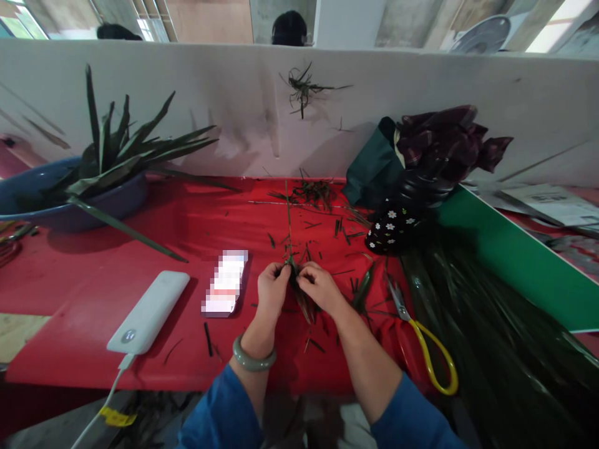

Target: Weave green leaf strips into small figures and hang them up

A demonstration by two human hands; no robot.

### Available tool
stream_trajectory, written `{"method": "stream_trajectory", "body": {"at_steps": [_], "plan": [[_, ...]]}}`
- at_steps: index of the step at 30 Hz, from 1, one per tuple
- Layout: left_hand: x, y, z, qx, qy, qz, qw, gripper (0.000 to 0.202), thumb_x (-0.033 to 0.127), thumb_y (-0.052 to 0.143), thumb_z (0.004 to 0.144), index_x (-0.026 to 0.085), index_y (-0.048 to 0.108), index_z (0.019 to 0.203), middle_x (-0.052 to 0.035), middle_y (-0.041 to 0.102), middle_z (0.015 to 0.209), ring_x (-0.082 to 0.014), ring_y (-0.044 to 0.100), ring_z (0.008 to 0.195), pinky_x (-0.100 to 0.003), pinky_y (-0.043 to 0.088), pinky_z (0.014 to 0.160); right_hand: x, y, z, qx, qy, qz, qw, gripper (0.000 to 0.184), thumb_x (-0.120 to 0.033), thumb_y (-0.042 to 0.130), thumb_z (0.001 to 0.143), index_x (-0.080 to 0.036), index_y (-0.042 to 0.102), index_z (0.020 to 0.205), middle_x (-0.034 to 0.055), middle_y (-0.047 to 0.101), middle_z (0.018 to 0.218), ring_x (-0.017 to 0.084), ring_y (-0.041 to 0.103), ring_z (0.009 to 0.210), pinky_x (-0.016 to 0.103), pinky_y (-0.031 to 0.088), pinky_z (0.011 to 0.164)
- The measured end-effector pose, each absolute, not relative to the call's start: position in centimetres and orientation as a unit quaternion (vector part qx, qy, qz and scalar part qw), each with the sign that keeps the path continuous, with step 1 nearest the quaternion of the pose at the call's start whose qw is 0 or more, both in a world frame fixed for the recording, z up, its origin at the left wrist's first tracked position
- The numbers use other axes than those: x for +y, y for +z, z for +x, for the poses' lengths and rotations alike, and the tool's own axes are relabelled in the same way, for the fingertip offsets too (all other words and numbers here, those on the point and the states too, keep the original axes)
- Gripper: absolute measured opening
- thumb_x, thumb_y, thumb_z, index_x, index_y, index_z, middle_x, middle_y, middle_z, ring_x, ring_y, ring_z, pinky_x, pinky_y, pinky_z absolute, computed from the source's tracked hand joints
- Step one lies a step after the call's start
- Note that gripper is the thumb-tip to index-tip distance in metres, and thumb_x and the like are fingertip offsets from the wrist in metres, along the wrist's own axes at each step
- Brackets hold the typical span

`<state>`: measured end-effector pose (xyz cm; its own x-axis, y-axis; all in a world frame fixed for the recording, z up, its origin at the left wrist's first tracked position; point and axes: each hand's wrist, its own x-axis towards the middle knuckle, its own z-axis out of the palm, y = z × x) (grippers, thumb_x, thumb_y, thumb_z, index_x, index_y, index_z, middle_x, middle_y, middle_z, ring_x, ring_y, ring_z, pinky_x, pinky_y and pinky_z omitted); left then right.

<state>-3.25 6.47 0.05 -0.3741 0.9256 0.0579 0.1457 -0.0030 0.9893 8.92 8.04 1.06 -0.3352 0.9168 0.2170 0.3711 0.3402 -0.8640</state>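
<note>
Low over the red tablecloth, my left hand pinches a small bundle of green leaf strips. Opposite it, my right hand grips the same bundle between thumb and fingers. One long thin strip stands out from the top of the bundle toward the wall, and loose ends hang down between the hands. My fingers cover part of the bundle, so how the strips are joined cannot be made out. Leaf scraps lie scattered around. A green bangle circles my left wrist.
Yellow-handled scissors lie right, beside long dark leaves. At left are a phone, a white power bank with a cable, and a blue basin of spiky leaves. Bags lean against the white partition.
</note>
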Motion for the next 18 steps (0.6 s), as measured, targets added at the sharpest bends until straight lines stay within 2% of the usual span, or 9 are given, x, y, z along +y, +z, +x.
{"method": "stream_trajectory", "body": {"at_steps": [5,10,14,18], "plan": [[6.4,0.25,-3.29,0.615,0.56,0.439,0.339,0.02,0.034,0.051,0.066,0.015,0.057,0.067,0.0005,0.055,0.061,-0.0106,0.047,0.059,-0.02,0.036,0.056,8.17,0.63,9.09,-0.724,0.427,-0.41,0.354,0.012,-0.017,0.046,0.067,-0.016,0.046,0.056,-0.0031,0.042,0.064,0.008,0.042,0.061,0.02,0.033,0.057],[6.37,0.17,-3.22,0.597,0.564,0.436,0.367,0.02,0.034,0.051,0.066,0.015,0.057,0.067,0.0013,0.052,0.059,-0.0096,0.045,0.056,-0.019,0.034,0.052,8.17,0.51,9.17,-0.667,0.494,-0.425,0.361,0.013,-0.028,0.047,0.071,-0.017,0.047,0.064,-0.005,0.041,0.057,0.008,0.038,0.054,0.019,0.031,0.051],[6.26,0.27,-3.04,0.583,0.563,0.43,0.398,0.019,0.032,0.053,0.064,0.014,0.059,0.067,0.0012,0.053,0.058,-0.0092,0.044,0.054,-0.019,0.034,0.052,8.32,0.68,9.14,-0.625,0.501,-0.441,0.405,0.013,-0.03,0.05,0.069,-0.018,0.048,0.075,-0.0039,0.048,0.064,0.009,0.045,0.059,0.02,0.037,0.055],[6.13,0.59,-2.84,0.562,0.564,0.428,0.427,0.019,0.03,0.054,0.064,0.014,0.061,0.068,0.0012,0.056,0.059,-0.0095,0.046,0.056,-0.02,0.035,0.055,8.67,0.46,9.35,-0.624,0.498,-0.447,0.403,0.012,-0.028,0.049,0.07,-0.018,0.051,0.077,-0.0028,0.052,0.066,0.01,0.048,0.06,0.022,0.039,0.057]]}}
